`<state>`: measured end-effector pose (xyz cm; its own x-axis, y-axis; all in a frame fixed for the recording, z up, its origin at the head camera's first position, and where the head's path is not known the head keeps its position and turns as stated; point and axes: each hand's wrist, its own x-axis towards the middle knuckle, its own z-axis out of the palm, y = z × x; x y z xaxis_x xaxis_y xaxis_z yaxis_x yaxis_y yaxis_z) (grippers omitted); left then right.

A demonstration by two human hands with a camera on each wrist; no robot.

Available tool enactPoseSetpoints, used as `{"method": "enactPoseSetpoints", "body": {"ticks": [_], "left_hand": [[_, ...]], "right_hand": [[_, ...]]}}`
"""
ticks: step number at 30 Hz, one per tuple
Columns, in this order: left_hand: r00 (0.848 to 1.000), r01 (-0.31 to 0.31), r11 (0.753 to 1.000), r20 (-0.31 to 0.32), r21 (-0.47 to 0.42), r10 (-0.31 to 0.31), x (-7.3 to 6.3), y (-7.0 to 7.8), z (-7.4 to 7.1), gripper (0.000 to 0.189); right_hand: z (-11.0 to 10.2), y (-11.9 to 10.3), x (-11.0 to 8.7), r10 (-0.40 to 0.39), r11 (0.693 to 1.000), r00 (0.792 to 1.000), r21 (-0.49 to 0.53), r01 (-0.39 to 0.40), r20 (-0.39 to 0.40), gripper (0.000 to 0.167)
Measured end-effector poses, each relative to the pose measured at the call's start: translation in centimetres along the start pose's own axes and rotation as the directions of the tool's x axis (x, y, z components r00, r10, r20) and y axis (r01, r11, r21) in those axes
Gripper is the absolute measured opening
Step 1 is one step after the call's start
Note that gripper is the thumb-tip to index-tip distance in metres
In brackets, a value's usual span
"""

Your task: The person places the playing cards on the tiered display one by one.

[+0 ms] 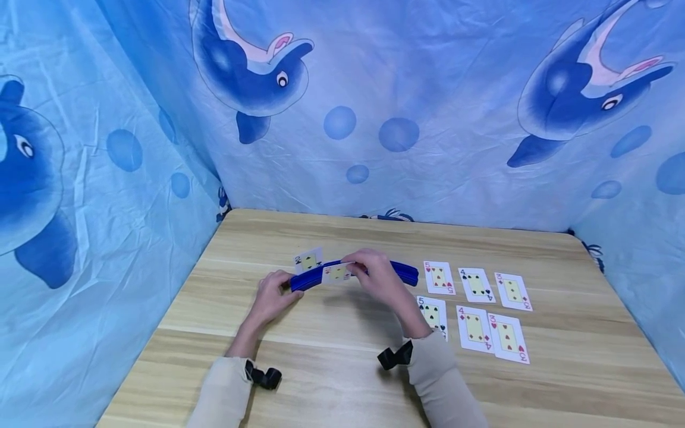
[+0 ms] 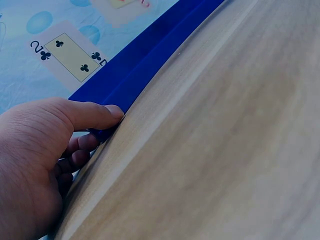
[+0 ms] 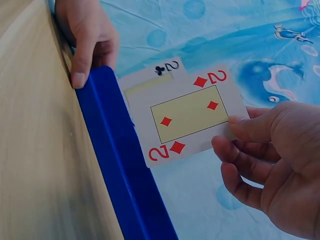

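Note:
A curved blue card holder stands on the wooden table, its left end held by my left hand between thumb and fingers. In its slot near that end, the two of clubs is upright, slightly tilted. My right hand pinches the two of diamonds at one short edge. This card is at the holder, overlapping part of the two of clubs in the right wrist view. Whether its lower edge sits in the slot, I cannot tell.
Face-up cards lie in two rows at the table's right: five of hearts, four of spades and three of diamonds behind; five of spades, partly behind my right forearm, four of diamonds and three of hearts in front.

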<state>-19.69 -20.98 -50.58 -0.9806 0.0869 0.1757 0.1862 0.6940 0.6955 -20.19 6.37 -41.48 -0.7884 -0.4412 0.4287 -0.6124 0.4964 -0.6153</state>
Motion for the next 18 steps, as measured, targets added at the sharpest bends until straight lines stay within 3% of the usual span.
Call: {"method": "enactPoseSetpoints", "body": {"ticks": [18], "left_hand": [[1.0, -0.004, 1.0, -0.001, -0.016, 0.004, 0.0, 0.0, -0.1, 0.032]], "right_hand": [[4.6, 0.6, 1.6, -0.008, 0.999, 1.0, 0.031, 0.009, -0.02, 0.017]]}}
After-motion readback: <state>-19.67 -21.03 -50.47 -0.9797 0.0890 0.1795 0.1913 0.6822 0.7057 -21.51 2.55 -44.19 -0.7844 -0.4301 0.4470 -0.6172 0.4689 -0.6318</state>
